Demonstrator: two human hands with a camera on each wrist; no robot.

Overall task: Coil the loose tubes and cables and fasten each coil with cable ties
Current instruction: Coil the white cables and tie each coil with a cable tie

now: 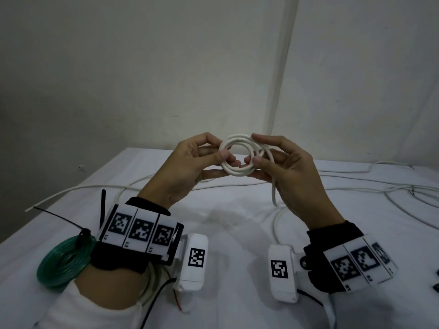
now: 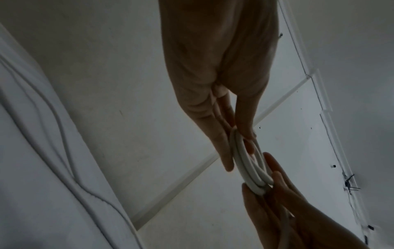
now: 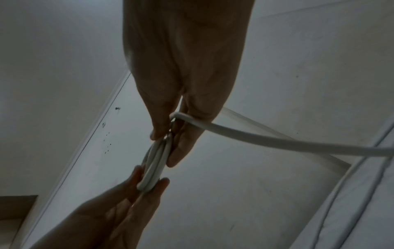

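White sheet (image 1: 225,233) over the table, pale wall behind. Left hand (image 1: 187,162) and right hand (image 1: 285,167) each pinched opposite sides of a small white cable coil (image 1: 237,154), held above the sheet; loose cables (image 1: 356,184) and green coil (image 1: 64,264) lay beside.

A white cloth (image 1: 228,224) covered the table, lying in soft folds and creases. Behind it rose a plain pale wall (image 1: 142,67), crossed by 1 white conduit strip (image 1: 286,74) running down at a slight slant to the table's far edge. In the left wrist view, small dark marks (image 2: 349,182) dotted the wall.
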